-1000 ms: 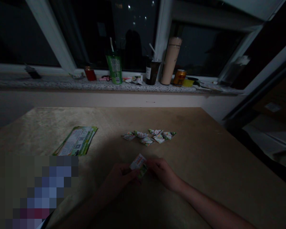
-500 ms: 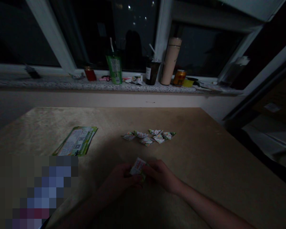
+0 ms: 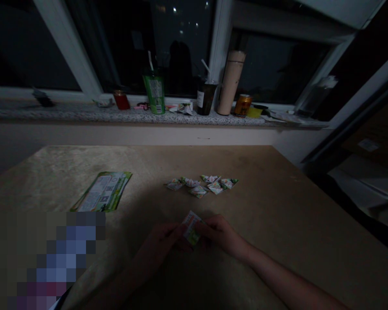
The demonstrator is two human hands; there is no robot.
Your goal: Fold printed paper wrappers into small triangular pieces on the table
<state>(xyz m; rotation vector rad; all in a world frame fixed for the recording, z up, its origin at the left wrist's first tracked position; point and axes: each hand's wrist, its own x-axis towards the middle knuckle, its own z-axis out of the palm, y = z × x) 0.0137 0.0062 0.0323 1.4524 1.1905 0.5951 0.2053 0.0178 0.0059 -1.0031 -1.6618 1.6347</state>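
Observation:
Between my two hands is a small folded piece of printed paper (image 3: 191,224), white and green with some red print. My left hand (image 3: 168,239) pinches its left side, and the thumb lies on top. My right hand (image 3: 218,230) grips the right edge with thumb and fingers. The undersides of the fingers are hidden or dark. Beyond the hands, several folded paper pieces (image 3: 198,191) with pointed corners lie in a loose cluster on the table. A stack of flat green and white printed sheets (image 3: 105,191) lies to the left.
The wooden table (image 3: 278,215) reaches to the wall under a granite sill (image 3: 100,113). Along the sill stand a green cup (image 3: 155,94) with a straw, a dark cup (image 3: 205,101), a pink tumbler (image 3: 230,84), an orange can (image 3: 242,106) and a red jar (image 3: 121,100). A pixelated patch covers the lower left.
The folded paper has turned slightly in my hands and shows more of its green part. My left thumb has shifted up along its left side.

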